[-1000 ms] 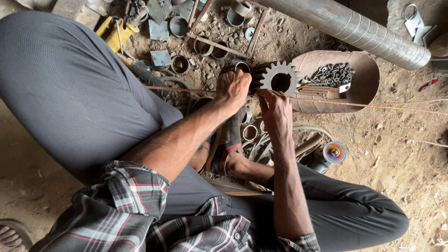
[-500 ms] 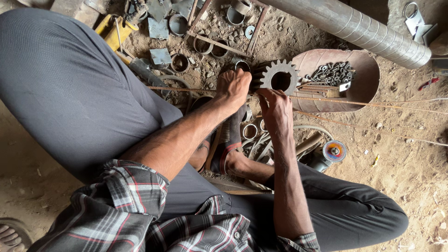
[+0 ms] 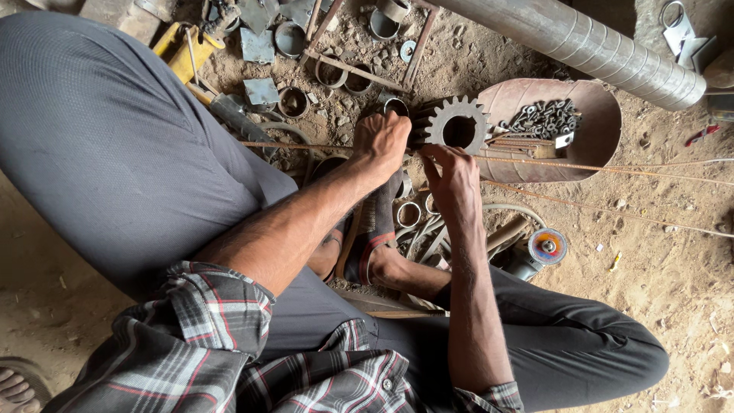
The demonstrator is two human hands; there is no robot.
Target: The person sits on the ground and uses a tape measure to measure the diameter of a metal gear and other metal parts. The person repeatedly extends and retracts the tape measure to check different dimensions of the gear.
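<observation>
A grey toothed metal sprocket with a round centre hole stands on the dirt ahead of me. My left hand grips its left edge, fingers closed over the teeth. My right hand is just below the sprocket, fingers pinched at its lower rim next to a thin rusty rod that runs sideways. What the right fingers pinch is hidden. My forearms cross above my sandalled foot.
A shallow rusty pan holding several bolts lies right of the sprocket. A long metal pipe runs across the top right. Metal rings, plates and a yellow tool lie top left. An angle grinder disc sits at the right.
Both hands stay on the sprocket; the right hand has shifted slightly at its lower rim. Little else differs.
</observation>
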